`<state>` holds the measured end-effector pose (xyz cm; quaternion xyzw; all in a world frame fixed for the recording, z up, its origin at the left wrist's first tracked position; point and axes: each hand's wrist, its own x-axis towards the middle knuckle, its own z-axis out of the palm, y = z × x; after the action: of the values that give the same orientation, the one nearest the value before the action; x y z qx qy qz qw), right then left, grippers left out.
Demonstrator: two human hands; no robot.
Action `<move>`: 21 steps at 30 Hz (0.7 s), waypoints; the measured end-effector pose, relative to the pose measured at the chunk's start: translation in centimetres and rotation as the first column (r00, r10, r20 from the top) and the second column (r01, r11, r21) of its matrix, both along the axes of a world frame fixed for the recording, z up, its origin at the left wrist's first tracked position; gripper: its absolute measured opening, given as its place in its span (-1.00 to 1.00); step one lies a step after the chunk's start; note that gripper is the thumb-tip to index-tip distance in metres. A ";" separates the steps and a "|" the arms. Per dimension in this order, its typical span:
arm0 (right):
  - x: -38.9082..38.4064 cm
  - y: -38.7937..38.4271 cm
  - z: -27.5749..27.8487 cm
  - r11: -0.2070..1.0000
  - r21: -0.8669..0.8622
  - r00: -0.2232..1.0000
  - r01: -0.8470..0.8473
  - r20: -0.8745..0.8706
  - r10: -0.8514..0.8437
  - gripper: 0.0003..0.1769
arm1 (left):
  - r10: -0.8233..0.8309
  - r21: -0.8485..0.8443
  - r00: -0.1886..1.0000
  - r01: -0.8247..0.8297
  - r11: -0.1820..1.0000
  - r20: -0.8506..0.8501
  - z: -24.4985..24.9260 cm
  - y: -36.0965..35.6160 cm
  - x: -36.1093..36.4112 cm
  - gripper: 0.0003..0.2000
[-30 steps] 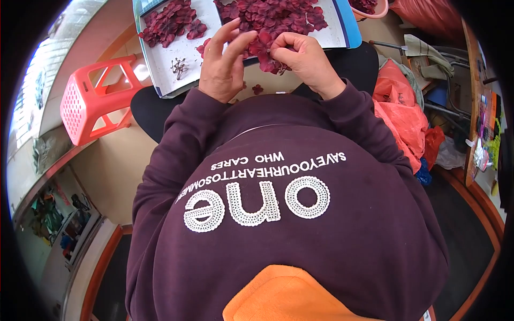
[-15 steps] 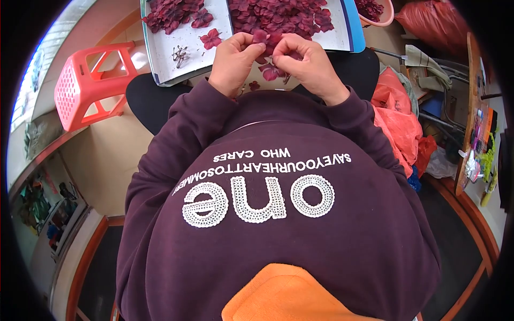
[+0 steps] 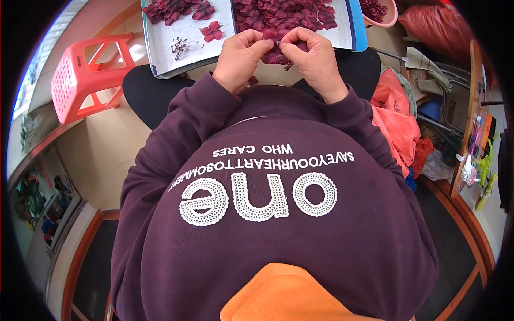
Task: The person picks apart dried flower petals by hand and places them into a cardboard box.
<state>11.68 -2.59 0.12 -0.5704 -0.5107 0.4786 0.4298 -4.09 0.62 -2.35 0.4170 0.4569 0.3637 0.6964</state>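
My left hand [image 3: 239, 58] and my right hand [image 3: 317, 60] meet at the near edge of the tray, thumbs and forefingers pinched. Between them is a dark red flower [image 3: 274, 55], its petals showing below and between the fingertips. Fingers hide part of it. Behind the hands, a heap of similar red flowers [image 3: 289, 13] lies in the white tray [image 3: 206, 52]. A smaller pile [image 3: 166, 10] is in the tray's left section. One single flower [image 3: 211, 31] and a small bunch of thin dark stems [image 3: 179, 48] lie apart there.
A pink plastic stool [image 3: 80, 75] stands at the left. A pink bowl of red flowers [image 3: 377, 12] is at the far right of the tray. Red plastic bags [image 3: 396, 123] and a folding metal frame [image 3: 439, 120] are on the right.
Both hands have come closer together over the flower, which has moved slightly up. The right fingertips now touch the flower nearer the left ones. The view has shifted slightly.
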 end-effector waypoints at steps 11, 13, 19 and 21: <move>-0.5 -0.3 -0.3 0.987 0.137 0.984 0.085 0.147 -0.105 -0.99 | 0.020 0.129 0.999 -0.015 0.992 -0.036 0.5 -0.5 0.6 -0.96; -0.6 -0.4 -0.7 0.973 0.212 0.963 0.097 0.226 -0.145 -0.98 | 0.029 0.237 0.998 -0.016 0.971 -0.050 0.5 -0.6 0.8 -0.98; -1.5 -0.6 -0.9 0.895 0.431 0.934 0.117 0.259 -0.247 -0.94 | 0.350 0.877 0.820 0.338 0.343 -0.453 1.4 -0.4 0.9 -0.88; -1.5 -0.8 -0.6 0.889 0.450 0.949 0.084 0.235 -0.208 -0.91 | 0.361 0.915 0.855 0.273 0.296 -0.372 1.2 -0.4 1.0 -0.87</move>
<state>10.14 -3.36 -0.53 -0.5586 -0.6145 0.2342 0.5055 -3.06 0.21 -1.10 0.8133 0.3299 0.4557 0.1487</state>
